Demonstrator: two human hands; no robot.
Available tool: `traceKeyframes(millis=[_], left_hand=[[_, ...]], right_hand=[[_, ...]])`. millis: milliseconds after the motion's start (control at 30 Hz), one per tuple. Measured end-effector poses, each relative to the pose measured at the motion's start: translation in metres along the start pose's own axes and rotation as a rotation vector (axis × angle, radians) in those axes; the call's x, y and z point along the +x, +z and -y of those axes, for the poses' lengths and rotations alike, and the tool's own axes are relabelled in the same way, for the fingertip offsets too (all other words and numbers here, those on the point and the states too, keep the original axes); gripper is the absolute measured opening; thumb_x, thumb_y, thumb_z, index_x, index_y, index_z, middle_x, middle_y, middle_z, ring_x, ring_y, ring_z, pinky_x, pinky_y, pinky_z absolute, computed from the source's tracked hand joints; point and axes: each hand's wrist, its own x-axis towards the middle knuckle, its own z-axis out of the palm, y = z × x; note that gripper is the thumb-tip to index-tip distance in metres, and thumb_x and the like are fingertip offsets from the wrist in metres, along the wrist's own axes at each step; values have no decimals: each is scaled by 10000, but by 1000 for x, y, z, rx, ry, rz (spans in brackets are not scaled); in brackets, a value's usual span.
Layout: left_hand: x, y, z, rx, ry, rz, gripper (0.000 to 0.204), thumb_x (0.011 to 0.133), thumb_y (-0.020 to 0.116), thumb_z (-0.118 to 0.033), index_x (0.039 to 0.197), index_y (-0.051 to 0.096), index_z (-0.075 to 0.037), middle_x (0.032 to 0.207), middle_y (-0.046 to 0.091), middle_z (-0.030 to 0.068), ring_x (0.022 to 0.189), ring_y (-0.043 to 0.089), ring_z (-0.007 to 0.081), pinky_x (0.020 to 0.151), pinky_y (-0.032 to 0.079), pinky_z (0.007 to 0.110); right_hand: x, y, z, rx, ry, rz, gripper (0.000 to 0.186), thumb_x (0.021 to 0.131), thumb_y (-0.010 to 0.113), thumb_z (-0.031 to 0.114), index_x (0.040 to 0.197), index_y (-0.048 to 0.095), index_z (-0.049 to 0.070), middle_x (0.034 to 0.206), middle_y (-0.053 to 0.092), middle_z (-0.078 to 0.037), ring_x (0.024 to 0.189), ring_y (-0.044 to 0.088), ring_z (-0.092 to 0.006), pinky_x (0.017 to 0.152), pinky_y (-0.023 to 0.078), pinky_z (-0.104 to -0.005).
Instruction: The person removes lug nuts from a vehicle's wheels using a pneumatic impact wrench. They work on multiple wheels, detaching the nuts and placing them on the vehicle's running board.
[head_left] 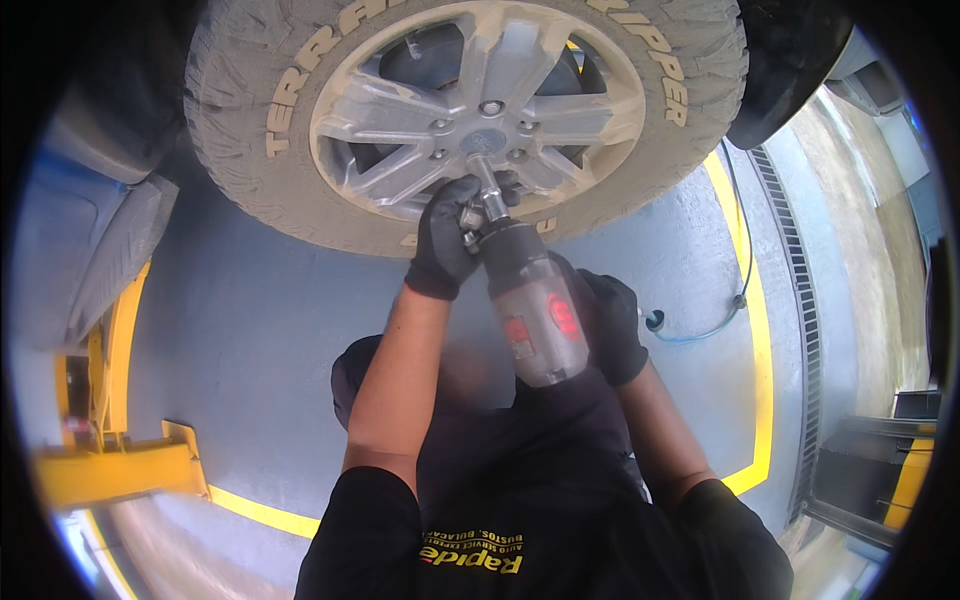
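An impact wrench [540, 315], grey with a black nose, points up at the wheel. My gloved right hand [612, 325] is closed at its right side, around the handle, which is mostly hidden. From its nose a long chrome socket [489, 190] reaches the wheel's lower centre, at a lug position below the hub cap [485, 143]. My gloved left hand [447, 232] is closed beside the socket, with small shiny lug nuts [471, 226] between its fingers. The silver alloy wheel [395, 108] is dusty; several lug positions ring its hub. Around it sits a chunky, dirt-coated tire [240, 130].
A blue air hose [700, 335] runs on the grey floor to the right of the wrench. Yellow lift parts [120, 470] stand at the lower left. On the right, a yellow floor line [762, 400] runs beside a drain grate [808, 370]. A dark fender [790, 70] overhangs the upper right.
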Motion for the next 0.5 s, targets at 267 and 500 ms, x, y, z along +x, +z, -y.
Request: traceKeyframes(millis=[267, 500], left_hand=[[36, -49, -42, -53, -77, -51, 376, 969, 509, -252, 1241, 501, 7, 1025, 644, 167, 936, 653, 265, 821, 556, 400], [44, -46, -45, 85, -21, -52, 320, 960, 549, -235, 1198, 525, -23, 987, 640, 151, 875, 659, 234, 777, 564, 351]], right_hand=[[49, 46, 5, -148, 32, 7, 535, 763, 611, 138, 1291, 544, 95, 746, 596, -60, 634, 618, -251, 590, 492, -355], [56, 49, 9, -164, 76, 11, 568, 769, 632, 207, 1320, 529, 116, 775, 612, -55, 640, 621, -250, 594, 498, -356]])
